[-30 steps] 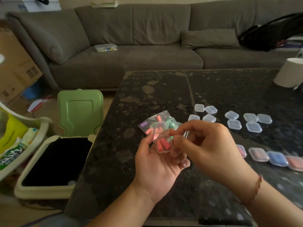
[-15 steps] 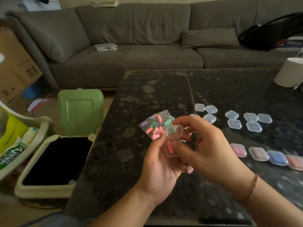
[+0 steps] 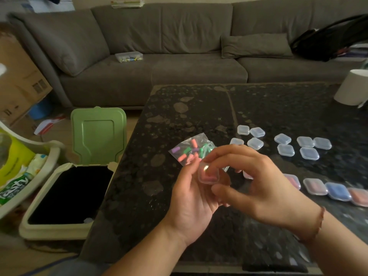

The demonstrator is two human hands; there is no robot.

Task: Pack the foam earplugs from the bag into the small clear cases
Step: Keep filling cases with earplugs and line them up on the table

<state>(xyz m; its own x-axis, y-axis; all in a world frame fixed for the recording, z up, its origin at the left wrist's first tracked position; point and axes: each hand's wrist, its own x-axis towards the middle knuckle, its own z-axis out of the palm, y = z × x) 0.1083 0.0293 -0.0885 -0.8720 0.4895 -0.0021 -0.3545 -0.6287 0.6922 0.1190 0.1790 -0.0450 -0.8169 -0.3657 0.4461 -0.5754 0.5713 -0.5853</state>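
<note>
A small clear case with pink earplugs inside sits closed between both hands above the dark table. My left hand cradles the case from below, its fingers curled under it. My right hand pinches the case from the right, index finger over its top and thumb below. Behind my hands lies the clear bag of foam earplugs, holding pink, green and purple plugs. Several empty clear cases sit further back. A row of filled cases lies at the right.
A white cylinder stands at the table's far right. Left of the table on the floor is an open bin with a raised green lid. A white basket of packets is at far left. A grey sofa runs behind.
The case lid, open a second ago, has been folded down and the case is now closed. My hands have shifted slightly right and toward me, off the bag.
</note>
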